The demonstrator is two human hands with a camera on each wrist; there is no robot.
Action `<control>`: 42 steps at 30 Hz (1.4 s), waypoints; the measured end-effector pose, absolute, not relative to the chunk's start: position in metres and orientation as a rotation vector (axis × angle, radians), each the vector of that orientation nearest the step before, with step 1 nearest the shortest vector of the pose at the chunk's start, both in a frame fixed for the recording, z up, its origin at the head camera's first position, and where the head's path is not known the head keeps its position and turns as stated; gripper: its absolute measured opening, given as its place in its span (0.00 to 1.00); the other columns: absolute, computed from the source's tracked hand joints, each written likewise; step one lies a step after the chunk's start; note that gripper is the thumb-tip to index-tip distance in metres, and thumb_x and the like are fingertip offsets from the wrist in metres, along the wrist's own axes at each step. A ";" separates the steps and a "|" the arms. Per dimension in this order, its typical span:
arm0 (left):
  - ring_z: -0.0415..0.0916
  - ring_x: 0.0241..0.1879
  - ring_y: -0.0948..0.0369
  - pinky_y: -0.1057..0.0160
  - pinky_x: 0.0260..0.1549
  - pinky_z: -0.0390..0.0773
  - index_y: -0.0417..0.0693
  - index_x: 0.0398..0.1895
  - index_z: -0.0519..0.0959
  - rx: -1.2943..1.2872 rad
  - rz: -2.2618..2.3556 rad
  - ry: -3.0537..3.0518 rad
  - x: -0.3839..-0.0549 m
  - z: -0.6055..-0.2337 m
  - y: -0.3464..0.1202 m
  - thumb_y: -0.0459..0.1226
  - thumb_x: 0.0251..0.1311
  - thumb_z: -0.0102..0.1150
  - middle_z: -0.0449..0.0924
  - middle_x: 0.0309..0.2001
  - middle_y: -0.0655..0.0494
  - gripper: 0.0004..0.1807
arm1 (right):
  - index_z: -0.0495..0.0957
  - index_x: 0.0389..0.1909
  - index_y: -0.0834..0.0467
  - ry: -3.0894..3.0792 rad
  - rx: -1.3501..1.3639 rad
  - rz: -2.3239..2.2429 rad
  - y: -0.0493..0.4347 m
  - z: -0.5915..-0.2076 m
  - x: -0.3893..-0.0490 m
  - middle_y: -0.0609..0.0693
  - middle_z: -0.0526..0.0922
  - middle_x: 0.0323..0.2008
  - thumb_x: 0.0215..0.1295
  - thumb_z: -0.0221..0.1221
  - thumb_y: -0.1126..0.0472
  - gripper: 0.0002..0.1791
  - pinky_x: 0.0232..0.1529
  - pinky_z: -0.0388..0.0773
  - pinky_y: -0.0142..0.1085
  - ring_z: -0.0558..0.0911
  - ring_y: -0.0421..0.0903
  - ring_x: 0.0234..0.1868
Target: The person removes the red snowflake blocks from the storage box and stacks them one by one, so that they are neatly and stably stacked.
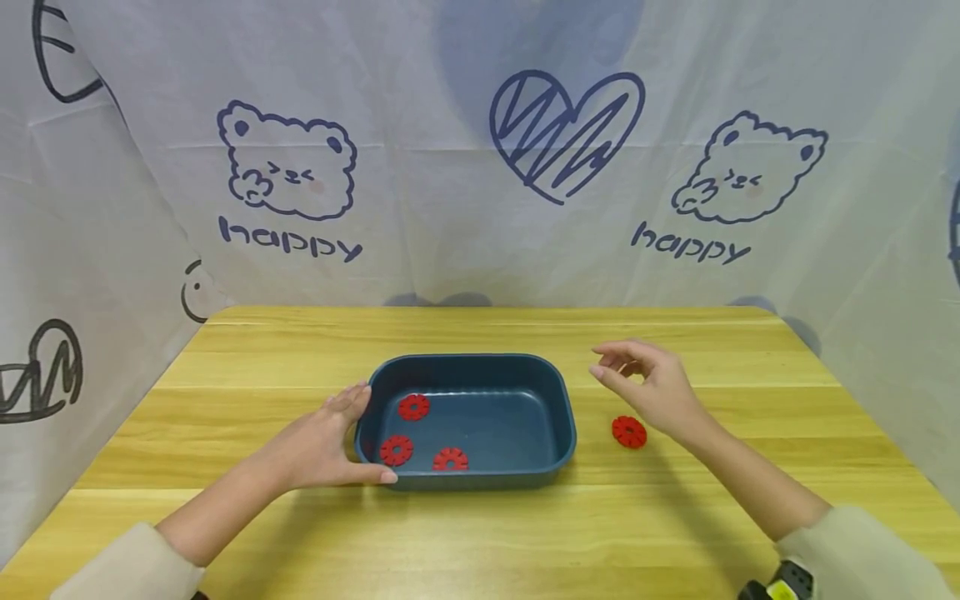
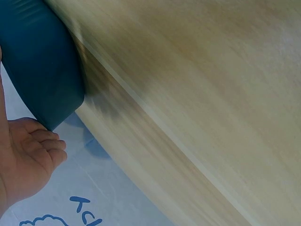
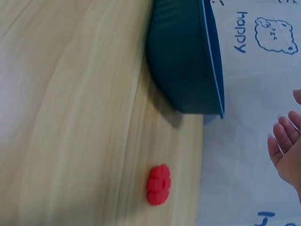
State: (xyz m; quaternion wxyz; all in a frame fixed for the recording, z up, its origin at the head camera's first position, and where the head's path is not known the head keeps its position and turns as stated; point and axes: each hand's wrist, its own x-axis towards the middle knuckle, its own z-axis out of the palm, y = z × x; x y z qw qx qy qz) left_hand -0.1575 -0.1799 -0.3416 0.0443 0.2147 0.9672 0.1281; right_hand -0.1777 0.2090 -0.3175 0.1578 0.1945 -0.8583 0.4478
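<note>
A dark blue-green plastic basin [image 1: 495,481] stands on the table, and my left hand [image 1: 322,442] rests against its left end. The thumb lies straight along the near rim, and the fingers reach the far left side; in the left wrist view those fingers [image 2: 47,141] touch the corner. Three red notched plastic discs, one of them this disc [image 1: 413,407], lie inside toward the left. To the basin's right, a similar red notched disc [image 1: 629,432] lies on the wood. My right hand [image 1: 656,383] hovers above and beyond it, fingers loosely bent, thumb apart, holding nothing.
The wooden table [image 1: 300,550] reaches back to a white cloth [image 1: 420,250] printed with bears, hearts and writing. That cloth also hangs along both sides. A dark strap with a yellow patch [image 1: 782,587] shows by the right sleeve.
</note>
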 end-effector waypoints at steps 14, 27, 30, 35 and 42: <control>0.55 0.65 0.33 0.38 0.57 0.65 0.30 0.68 0.54 0.663 0.393 2.952 -0.159 -0.343 -0.178 0.70 0.38 0.59 0.53 0.69 0.35 0.64 | 0.80 0.45 0.64 -2.501 0.647 1.396 0.174 -0.322 -0.185 0.54 0.80 0.33 0.58 0.61 0.65 0.13 0.37 0.77 0.28 0.76 0.36 0.34; 0.54 0.65 0.33 0.38 0.58 0.64 0.30 0.68 0.55 0.652 0.399 2.942 -0.157 -0.340 -0.177 0.70 0.39 0.59 0.52 0.70 0.35 0.64 | 0.79 0.45 0.65 -2.510 0.782 1.505 0.146 -0.332 -0.188 0.56 0.79 0.33 0.58 0.61 0.67 0.13 0.35 0.77 0.29 0.76 0.38 0.31; 0.54 0.65 0.33 0.38 0.58 0.64 0.30 0.68 0.55 0.653 0.391 2.948 -0.157 -0.340 -0.177 0.70 0.38 0.59 0.53 0.70 0.35 0.64 | 0.79 0.45 0.65 -2.530 0.811 1.540 0.140 -0.336 -0.189 0.56 0.80 0.33 0.58 0.61 0.66 0.14 0.35 0.77 0.30 0.77 0.39 0.31; 0.55 0.64 0.32 0.38 0.57 0.65 0.30 0.68 0.55 0.660 0.384 2.958 -0.157 -0.341 -0.178 0.70 0.38 0.59 0.53 0.69 0.34 0.64 | 0.79 0.46 0.64 -2.554 0.876 1.561 0.129 -0.341 -0.193 0.55 0.80 0.34 0.58 0.62 0.65 0.15 0.35 0.76 0.30 0.76 0.41 0.33; 0.56 0.63 0.31 0.37 0.55 0.66 0.30 0.68 0.55 0.662 0.380 2.965 -0.156 -0.341 -0.179 0.70 0.38 0.59 0.53 0.69 0.35 0.64 | 0.79 0.46 0.63 -2.618 0.952 1.529 0.115 -0.350 -0.197 0.56 0.80 0.36 0.57 0.63 0.62 0.16 0.36 0.76 0.32 0.76 0.41 0.34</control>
